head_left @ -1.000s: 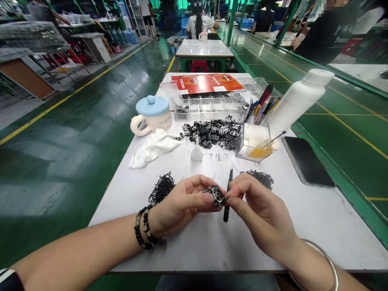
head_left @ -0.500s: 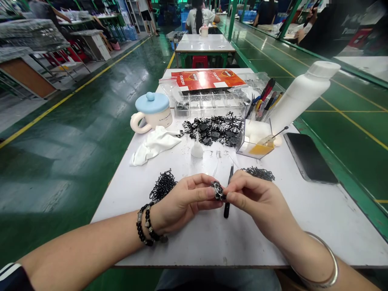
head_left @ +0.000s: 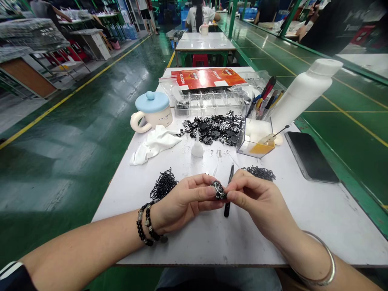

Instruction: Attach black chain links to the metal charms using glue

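Observation:
Between my two hands is a small shiny black-and-silver piece (head_left: 218,190), too small to name exactly. My left hand (head_left: 194,195) pinches it from the left between thumb and fingers. From the right, the thumb and forefinger of my right hand (head_left: 253,194) close on its edge. Under the hands, black tweezers (head_left: 230,173) lie on the white table (head_left: 182,246). A heap of small black hooks (head_left: 163,184) is beside my left hand, and a second heap of black hooks (head_left: 260,173) lies behind my right hand. A pile of flat black parts (head_left: 216,128) spreads farther back.
A lidded mug (head_left: 153,112) and white cloth (head_left: 156,144) are at the left. A small dropper bottle (head_left: 197,149) stands mid-table. At the right are a clear holder (head_left: 256,150) with tools, a white bottle (head_left: 306,95) and a phone (head_left: 312,157). Behind stands a divided clear tray (head_left: 212,106).
The small piece has turned slightly between my fingers. Both hands stay in nearly the same place, and the view has shifted a little.

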A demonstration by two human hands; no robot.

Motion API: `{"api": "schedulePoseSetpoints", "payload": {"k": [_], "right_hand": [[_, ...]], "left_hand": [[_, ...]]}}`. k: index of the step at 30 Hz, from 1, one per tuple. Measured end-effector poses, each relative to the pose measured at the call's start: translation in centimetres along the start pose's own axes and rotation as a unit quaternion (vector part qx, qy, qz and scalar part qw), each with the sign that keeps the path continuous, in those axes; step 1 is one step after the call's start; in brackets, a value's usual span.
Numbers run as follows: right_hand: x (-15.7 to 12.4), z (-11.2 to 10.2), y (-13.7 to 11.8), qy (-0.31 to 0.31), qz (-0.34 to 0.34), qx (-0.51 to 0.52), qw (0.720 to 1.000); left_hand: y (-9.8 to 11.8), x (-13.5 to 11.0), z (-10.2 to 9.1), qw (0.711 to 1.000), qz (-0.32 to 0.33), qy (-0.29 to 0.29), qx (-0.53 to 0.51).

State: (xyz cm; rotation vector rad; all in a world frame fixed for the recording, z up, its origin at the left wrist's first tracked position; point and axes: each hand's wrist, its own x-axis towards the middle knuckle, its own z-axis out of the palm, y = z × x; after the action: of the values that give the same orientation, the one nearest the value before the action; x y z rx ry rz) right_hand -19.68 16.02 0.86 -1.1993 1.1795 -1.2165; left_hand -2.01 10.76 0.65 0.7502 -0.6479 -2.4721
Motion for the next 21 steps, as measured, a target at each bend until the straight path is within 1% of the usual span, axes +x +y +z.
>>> {"api": "schedulePoseSetpoints", "payload": {"k": [4, 10, 13, 18, 21], "right_hand": [[-0.05, -0.06, -0.01, 0.005, -0.028, -0.033, 0.999], [-0.19, 0.01, -0.11, 0.032, -0.058, -0.092, 0.994], [-0.19, -0.03, -0.06, 0.040, -0.051, -0.093, 0.994], [-0.14, -0.08, 0.27, 0.041, -0.019, -0.065, 0.997], [-0.20, -0.06, 0.39, 0.042, -0.015, -0.053, 0.998]], "left_hand": [[-0.05, 0.04, -0.03, 1.000, -0.011, -0.001, -0.001], [-0.07, 0.14, -0.08, 1.000, 0.003, 0.001, 0.012], [-0.16, 0.15, -0.15, 1.000, 0.004, 0.003, 0.008], [-0.18, 0.17, -0.16, 1.000, -0.002, -0.004, -0.002], [-0.12, 0.16, -0.08, 1.000, -0.002, -0.003, -0.001]]}}
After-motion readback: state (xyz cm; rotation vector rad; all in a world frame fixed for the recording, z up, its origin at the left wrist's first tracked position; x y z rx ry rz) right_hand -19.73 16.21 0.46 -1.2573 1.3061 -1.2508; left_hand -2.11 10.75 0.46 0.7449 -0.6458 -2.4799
